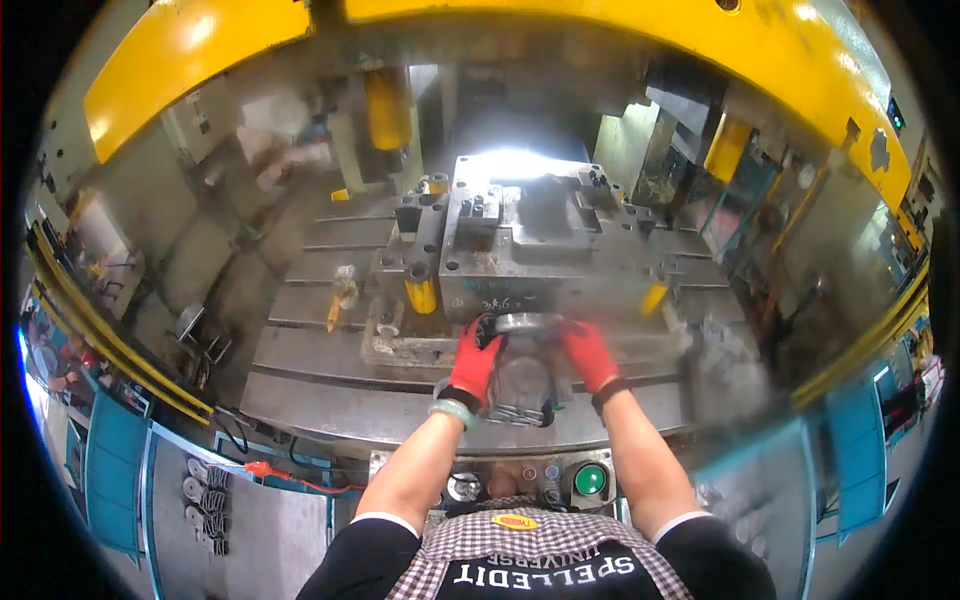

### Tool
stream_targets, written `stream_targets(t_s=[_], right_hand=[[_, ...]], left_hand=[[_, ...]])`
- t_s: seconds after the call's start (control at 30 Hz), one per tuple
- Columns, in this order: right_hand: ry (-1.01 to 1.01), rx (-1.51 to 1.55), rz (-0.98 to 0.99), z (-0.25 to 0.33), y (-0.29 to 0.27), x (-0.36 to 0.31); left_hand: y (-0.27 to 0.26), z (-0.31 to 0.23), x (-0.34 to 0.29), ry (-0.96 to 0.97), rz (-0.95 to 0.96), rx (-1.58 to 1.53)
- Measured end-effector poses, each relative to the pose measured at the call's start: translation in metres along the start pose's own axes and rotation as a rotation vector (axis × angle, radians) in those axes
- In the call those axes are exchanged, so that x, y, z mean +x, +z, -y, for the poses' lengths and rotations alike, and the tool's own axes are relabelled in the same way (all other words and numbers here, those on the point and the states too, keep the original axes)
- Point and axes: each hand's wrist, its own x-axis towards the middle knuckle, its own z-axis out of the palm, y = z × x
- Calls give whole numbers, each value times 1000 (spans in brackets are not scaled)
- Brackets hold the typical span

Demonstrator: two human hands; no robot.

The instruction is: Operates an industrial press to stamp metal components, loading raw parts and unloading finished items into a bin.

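Observation:
My left hand [478, 356], in a red work glove with dark fingertips, closes on the left end of a round-rimmed grey metal part [528, 322]. Opposite it, my right hand [588, 356], also red-gloved and slightly blurred, grips the right end. The part is in front of the steel die block [560, 285] on the press bed. Below it, between my wrists, another grey metal shape [522, 385] shows blurred; whether it belongs to the held part I cannot tell. A pale green bangle [455, 410] circles my left wrist.
A yellow press frame [560, 12] arches overhead. Yellow posts [421, 292] stand by the die. Near me is a control panel with a green button [590, 480]. Several metal parts [205, 505] lie on the left table [275, 540]. A yellow-handled tool [335, 310] rests on the slotted bed.

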Motion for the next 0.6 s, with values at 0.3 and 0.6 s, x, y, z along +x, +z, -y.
stream_targets(t_s=[0.3,0.6], right_hand=[[-289,297,-175,24,-1,0],[-415,1874,730,58,-4,116]], left_hand=[[-29,-117,76,440,63,284],[-46,-79,34,25,143,-359]])
